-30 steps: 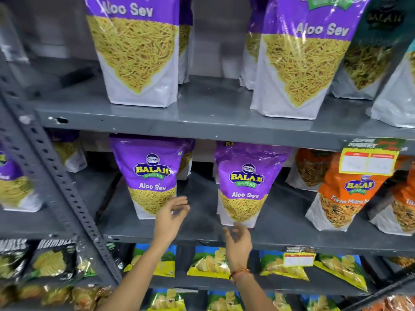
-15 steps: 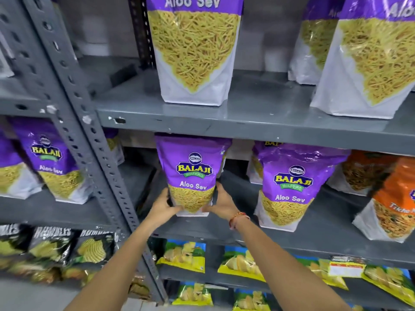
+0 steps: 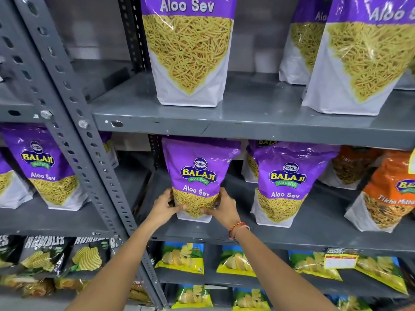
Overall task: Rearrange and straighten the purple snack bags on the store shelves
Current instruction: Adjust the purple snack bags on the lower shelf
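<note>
Purple Aloo Sev bag upright, left hand, right hand clamping its lower sides

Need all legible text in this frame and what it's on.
"BALAJI WAFERS Aloo Sev": held purple bag, gripped by left hand and right hand.
"Aloo Sev": large top-shelf bag.
"Tikha Mitha", cut off: orange bag.
"HUMBLES", partly cut off: black bags.
Price tag: too blurred to read.
</note>
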`<state>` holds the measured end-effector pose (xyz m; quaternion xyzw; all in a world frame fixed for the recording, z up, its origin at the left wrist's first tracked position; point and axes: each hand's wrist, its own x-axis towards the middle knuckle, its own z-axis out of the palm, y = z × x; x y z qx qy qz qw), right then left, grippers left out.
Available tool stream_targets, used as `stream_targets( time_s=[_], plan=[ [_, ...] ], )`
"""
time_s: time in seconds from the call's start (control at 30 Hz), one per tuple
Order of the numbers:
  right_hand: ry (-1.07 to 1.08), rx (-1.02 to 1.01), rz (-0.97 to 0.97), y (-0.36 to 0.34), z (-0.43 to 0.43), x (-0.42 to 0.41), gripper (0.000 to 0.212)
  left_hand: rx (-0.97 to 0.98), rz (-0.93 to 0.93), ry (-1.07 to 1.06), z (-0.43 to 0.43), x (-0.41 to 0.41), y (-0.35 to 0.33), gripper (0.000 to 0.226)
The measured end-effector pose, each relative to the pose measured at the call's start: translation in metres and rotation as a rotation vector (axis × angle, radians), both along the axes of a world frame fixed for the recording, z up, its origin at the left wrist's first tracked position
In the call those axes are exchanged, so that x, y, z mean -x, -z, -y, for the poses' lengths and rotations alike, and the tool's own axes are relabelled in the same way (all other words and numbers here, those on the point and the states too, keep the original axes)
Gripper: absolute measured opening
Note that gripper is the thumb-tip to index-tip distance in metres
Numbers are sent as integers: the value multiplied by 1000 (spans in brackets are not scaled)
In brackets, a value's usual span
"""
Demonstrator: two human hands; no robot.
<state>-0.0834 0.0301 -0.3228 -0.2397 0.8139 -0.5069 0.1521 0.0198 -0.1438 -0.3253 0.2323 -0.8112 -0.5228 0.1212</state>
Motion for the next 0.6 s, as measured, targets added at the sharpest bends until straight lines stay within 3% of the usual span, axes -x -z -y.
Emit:
stream_targets(
  time_s=[0.23, 0.4, 0.53, 0.6],
  plan=[
    [-49, -43, 48, -8, 0, 1, 69, 22, 40, -4, -4, -3, -4, 62],
    [-11, -120, -1, -12, -5, -10, 75, 169, 112, -83, -12, -9, -6, 58],
    [80, -127, -107, -26, -22, -26, 61, 236, 172, -153, -22, -18, -7, 54],
    [122, -44, -186, -40, -36, -37, 44, 260, 163, -187, -31, -22, -16, 54]
  ],
)
